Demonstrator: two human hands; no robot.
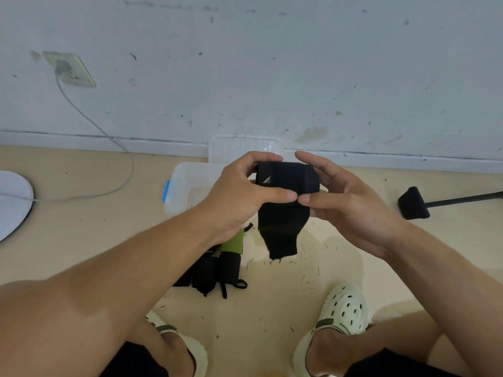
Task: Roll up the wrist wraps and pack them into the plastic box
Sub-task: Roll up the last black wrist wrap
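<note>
Both bare forearms reach forward and meet in front of the squatting person. The left hand [239,191] curls its fingers over the top of a black fabric wrist wrap [285,202], thumb pressed on its front. The right hand [351,205] cups the other side, its thumb tip touching the left thumb, fingers loosely bent.
</note>
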